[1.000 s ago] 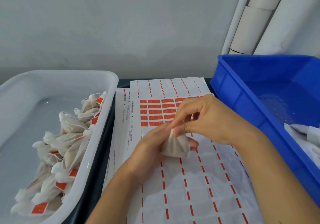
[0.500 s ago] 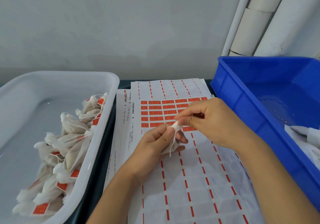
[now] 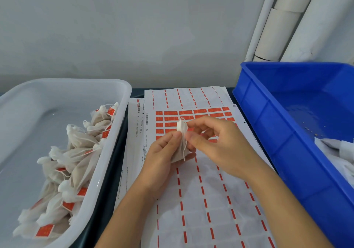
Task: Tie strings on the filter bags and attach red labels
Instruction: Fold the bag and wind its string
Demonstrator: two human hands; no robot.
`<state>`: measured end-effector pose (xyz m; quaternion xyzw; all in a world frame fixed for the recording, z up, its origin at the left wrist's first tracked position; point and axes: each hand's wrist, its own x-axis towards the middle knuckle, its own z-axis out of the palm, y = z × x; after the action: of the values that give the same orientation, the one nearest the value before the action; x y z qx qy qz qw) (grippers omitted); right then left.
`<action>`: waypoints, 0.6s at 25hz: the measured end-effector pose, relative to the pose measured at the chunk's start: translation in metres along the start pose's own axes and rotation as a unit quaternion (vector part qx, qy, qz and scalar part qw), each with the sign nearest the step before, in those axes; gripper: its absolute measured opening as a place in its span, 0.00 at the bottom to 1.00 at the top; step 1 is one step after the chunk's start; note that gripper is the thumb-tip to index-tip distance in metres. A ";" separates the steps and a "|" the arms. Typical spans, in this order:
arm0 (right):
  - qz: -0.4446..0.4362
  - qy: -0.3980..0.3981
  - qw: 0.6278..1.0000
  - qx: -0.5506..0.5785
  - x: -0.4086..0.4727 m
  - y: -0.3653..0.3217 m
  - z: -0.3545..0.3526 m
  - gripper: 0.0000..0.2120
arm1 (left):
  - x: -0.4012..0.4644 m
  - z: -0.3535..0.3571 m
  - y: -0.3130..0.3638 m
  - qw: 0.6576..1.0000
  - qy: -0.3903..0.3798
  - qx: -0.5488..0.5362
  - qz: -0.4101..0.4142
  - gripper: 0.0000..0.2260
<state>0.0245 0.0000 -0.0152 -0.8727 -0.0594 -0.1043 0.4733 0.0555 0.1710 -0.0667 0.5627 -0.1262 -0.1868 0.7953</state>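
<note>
Centre frame: left hand (image 3: 162, 157) grips filter bag (image 3: 181, 148), neck up, long axis vertical. Right hand (image 3: 216, 142) fingers pinch its string (image 3: 185, 142) beside neck; red labels (image 3: 191, 112) just above.

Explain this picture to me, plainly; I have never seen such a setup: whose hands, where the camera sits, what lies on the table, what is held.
No machine here: a person works bare-handed, filmed from a camera on their head looking down. The left hand grips a small filter bag; the right hand pinches its neck, where a string hangs. Beneath lie label sheets, some red labels still unpeeled. A white tub on the left holds finished, labelled bags; a blue bin stands on the right.
</note>
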 end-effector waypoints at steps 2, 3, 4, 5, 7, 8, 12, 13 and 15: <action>-0.009 0.019 1.000 -0.013 0.003 -0.005 0.006 0.12 | 0.000 0.002 -0.001 0.999 0.005 0.038 0.002 0.17; -0.004 0.035 0.999 -0.008 0.005 -0.006 0.008 0.08 | 0.000 0.002 -0.002 0.999 0.007 0.053 0.001 0.18; 0.003 0.046 0.999 0.001 0.007 -0.006 0.007 0.06 | -0.001 0.002 -0.002 0.998 0.009 0.064 0.001 0.18; 0.006 0.054 0.999 0.006 0.008 -0.006 0.006 0.04 | -0.001 0.003 -0.002 0.997 0.010 0.071 0.001 0.18; 0.006 0.071 0.997 0.010 0.011 -0.007 0.001 0.02 | -0.001 0.003 -0.001 0.997 0.013 0.081 -0.002 0.17; 0.008 0.080 0.997 0.014 0.012 -0.008 -0.002 0.02 | -0.002 0.003 0.000 0.996 0.015 0.084 -0.003 0.16; 0.042 0.048 0.998 0.019 0.016 -0.007 -0.007 0.04 | -0.003 0.005 0.000 0.996 0.024 0.087 -0.004 0.15; 0.055 0.035 0.998 0.018 0.017 -0.006 -0.007 0.04 | -0.003 0.005 0.001 0.996 0.024 0.087 -0.002 0.15; 0.071 0.031 0.997 0.006 0.017 -0.004 -0.008 0.06 | -0.003 0.006 0.001 0.996 0.024 0.085 -0.002 0.15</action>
<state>0.0391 -0.0040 -0.0037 -0.8683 0.0167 -0.0975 0.4861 0.0511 0.1677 -0.0637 0.6328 -0.1216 -0.1636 0.7470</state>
